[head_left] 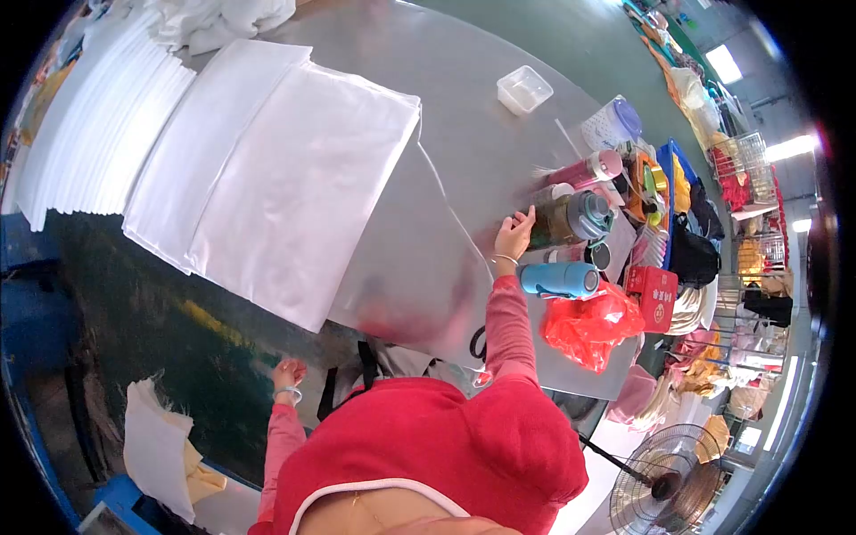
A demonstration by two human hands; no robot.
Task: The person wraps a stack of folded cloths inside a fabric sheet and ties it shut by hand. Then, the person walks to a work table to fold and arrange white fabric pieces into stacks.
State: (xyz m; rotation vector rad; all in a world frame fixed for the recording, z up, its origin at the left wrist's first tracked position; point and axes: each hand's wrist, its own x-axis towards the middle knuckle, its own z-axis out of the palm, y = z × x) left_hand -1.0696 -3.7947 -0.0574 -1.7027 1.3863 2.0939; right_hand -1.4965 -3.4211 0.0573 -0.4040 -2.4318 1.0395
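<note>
My right hand [514, 235] reaches over the grey table [401, 259], its fingers apart at the side of a dark bottle with a grey lid [562, 219]. Whether the fingertips touch the bottle I cannot tell. A light blue bottle [558, 279] lies beside my right wrist, and a pink bottle [584, 169] is farther up. My left hand [289, 373] hangs low beside the table edge, near the dark green floor, with its fingers curled; what it holds, if anything, is too small to make out. White fabric pieces [294, 178] lie flat on the table's left part.
A tall stack of white fabric [107, 116] stands at the left. A clear plastic box [524, 90], a red plastic bag [592, 326], a red box [652, 299] and a lidded white container [612, 124] are on the table. A fan [665, 485] stands lower right.
</note>
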